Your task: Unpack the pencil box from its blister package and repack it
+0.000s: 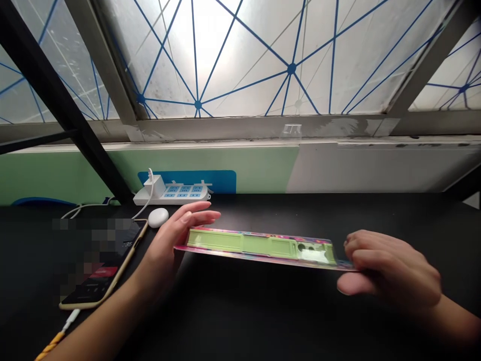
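Observation:
A long, flat blister pack [259, 246] is held up above the black desk, its right end slightly lower than its left. Light green plastic with recessed panels lies under the clear cover, and pink, multicoloured card borders show around it. At the left end, my left hand [175, 233] supports the pack with its fingers stretched out past the edge; its thumb is hidden. My right hand [391, 268] pinches the right corner between thumb and curled fingers.
On the black desk [255, 321], a phone [108, 271] with a plugged-in cable [56, 343] lies left, near a white rounded case [158, 217]. Behind stands a power strip [176, 193] with a white charger [155, 186]. A black frame bar [71, 110] slants at left, before the windows.

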{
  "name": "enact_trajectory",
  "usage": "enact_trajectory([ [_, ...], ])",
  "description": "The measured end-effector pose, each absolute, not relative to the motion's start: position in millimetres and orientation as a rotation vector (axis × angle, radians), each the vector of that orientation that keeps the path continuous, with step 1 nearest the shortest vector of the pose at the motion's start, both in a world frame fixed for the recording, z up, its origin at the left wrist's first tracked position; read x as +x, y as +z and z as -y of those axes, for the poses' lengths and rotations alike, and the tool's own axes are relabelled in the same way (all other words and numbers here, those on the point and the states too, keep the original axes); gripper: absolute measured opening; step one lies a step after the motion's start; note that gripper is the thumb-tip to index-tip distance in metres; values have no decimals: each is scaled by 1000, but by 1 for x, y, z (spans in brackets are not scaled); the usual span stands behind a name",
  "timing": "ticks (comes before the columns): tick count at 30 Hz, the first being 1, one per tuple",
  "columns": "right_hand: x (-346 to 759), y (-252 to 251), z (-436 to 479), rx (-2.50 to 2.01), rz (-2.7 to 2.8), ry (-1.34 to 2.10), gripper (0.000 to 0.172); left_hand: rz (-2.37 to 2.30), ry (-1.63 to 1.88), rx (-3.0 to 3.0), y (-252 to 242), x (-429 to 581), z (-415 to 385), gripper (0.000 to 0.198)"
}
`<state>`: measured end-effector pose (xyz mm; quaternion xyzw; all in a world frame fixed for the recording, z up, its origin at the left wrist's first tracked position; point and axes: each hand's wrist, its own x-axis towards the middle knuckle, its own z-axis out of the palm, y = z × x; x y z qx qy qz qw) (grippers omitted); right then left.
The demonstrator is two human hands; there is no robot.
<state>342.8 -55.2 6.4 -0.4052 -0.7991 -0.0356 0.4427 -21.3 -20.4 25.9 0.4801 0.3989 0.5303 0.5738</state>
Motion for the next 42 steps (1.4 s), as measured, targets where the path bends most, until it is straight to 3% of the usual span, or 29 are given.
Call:
enact_trajectory([
  [5, 341, 1, 50, -1238, 1883, 125, 67, -1154, 783, 1338, 33, -36, 12, 58],
  [8, 339, -5, 47, -1147, 1921, 337, 71, -1143, 588, 1541, 35, -42, 10, 68],
  [12, 332, -4, 45, -912, 2005, 632, 64, -1048, 424, 1644, 35, -53, 4, 78],
  [18, 331, 10, 44, -1111, 2149, 983, 56, -969, 363, 1666, 30, -61, -3, 78],
  [23, 336, 10, 41, -1351, 2252, 1009, 37, -974, 274, 2008, 28, -53, -1, 73],
  [26, 339, 9, 39, -1455, 2250, 953, 36, -994, 270, 2180, 26, -47, 4, 73],
  [32, 349, 3, 30, -1520, 2244, 800, 49, -1099, 266, 2252, 21, -37, 11, 81],
  [42, 358, -10, 25, -1521, 2366, 790, 96, -1090, 333, 2288, 19, -32, 12, 78],
])
